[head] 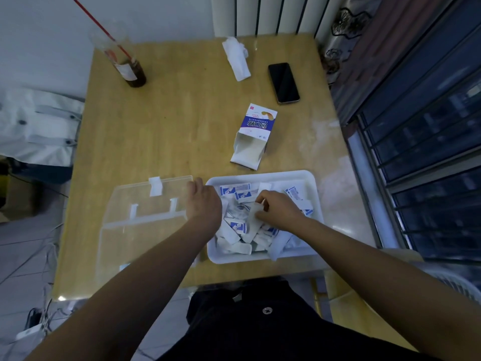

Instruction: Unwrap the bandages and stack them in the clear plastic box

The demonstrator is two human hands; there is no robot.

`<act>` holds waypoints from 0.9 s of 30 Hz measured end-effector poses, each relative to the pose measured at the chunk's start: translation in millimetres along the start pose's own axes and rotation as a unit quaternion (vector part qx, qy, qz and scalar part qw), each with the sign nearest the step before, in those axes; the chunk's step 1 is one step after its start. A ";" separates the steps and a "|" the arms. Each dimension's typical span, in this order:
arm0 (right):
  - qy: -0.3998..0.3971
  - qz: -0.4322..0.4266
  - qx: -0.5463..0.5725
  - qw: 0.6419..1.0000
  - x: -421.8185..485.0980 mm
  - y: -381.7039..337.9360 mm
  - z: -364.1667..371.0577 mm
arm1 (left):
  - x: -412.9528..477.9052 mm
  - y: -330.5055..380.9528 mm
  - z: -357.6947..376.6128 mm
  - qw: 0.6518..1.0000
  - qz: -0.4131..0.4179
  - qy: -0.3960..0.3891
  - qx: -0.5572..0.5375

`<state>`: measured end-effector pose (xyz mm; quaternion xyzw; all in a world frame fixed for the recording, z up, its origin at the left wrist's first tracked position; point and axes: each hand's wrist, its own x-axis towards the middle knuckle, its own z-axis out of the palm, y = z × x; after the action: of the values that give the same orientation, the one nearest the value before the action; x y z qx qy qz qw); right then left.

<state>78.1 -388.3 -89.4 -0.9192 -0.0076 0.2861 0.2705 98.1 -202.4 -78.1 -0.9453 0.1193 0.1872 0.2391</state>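
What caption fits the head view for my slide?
Both hands, left and right, sort wrapped bandages in a white tray.

A pale wooden surface fills the middle of the view, its top catching a soft glare near the right edge; behind it stands a white ribbed radiator against a plain white wall; to the right a dark window with horizontal bars runs down the side; grey floor tiles with loose cables show at the left; the light is dim and bluish.
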 end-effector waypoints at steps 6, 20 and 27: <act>-0.022 -0.013 0.014 1.000 7.7 -5.6 -4.8 | 15.2 -2.7 0.6 1.000 -0.003 0.004 -0.015; 0.065 0.002 0.211 0.975 25.4 -8.9 -12.6 | 28.3 -27.1 -21.9 0.794 -0.076 0.084 -0.598; -0.034 0.021 0.365 0.930 15.9 -24.2 -19.8 | 22.3 -4.5 -23.9 0.543 -0.112 -0.064 -0.829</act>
<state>105.3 -374.7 -71.9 -0.7463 0.1076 0.3061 0.5812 126.7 -213.5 -65.9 -0.7133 -0.2121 0.2346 -0.6254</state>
